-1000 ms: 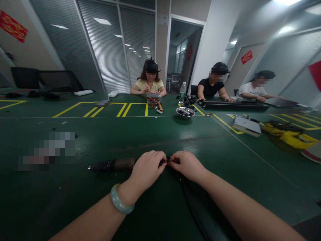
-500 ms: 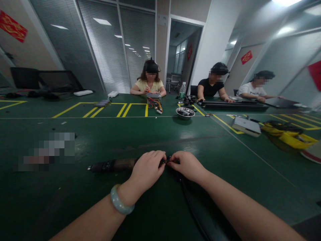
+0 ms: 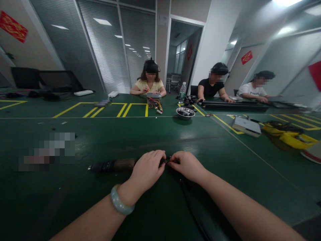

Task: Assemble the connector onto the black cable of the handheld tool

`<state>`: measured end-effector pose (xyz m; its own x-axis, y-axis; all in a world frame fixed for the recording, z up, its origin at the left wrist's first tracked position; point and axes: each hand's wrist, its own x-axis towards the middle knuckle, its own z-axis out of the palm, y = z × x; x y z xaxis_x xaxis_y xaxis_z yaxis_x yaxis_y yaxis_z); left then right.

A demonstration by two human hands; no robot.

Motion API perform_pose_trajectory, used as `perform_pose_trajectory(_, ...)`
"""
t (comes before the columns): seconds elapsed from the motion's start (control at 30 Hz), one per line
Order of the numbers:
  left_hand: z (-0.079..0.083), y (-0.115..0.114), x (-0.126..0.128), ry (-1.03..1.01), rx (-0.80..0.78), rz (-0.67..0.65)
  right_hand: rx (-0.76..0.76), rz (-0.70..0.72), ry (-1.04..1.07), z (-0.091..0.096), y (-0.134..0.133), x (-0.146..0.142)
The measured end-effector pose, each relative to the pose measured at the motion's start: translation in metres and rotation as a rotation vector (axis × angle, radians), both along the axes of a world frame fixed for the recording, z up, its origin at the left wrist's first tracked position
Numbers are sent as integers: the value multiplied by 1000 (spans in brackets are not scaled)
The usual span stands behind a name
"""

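A dark, long tool (image 3: 112,165) with a brownish barrel lies flat on the green table (image 3: 155,134), its metal tip pointing left. My left hand (image 3: 147,169) is closed over the tool's right end; a pale green bangle sits on that wrist. My right hand (image 3: 187,164) meets it fingertip to fingertip, pinching a small dark part at the junction. A black cable (image 3: 193,207) runs from under my right hand toward me. What the fingers pinch is too small to make out.
Three people sit at the far side of the table. A metal bowl (image 3: 185,112), a water bottle (image 3: 182,92), a wire-filled box (image 3: 154,99), a grey flat device (image 3: 247,126) and yellow gear (image 3: 288,135) lie beyond. Yellow lines mark the table.
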<state>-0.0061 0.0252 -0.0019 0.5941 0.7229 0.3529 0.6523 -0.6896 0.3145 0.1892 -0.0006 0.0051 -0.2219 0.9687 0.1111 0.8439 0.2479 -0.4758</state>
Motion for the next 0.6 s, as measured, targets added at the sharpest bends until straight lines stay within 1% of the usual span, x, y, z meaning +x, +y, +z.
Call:
perform_pose_trajectory(0.3, 3, -1, 0, 16, -9, -15, -16, -4, 6, 2, -1, 0)
perform_pose_trajectory(0.6, 2, -1, -1, 15, -2, -27, -17, -7, -5, 5, -3, -1)
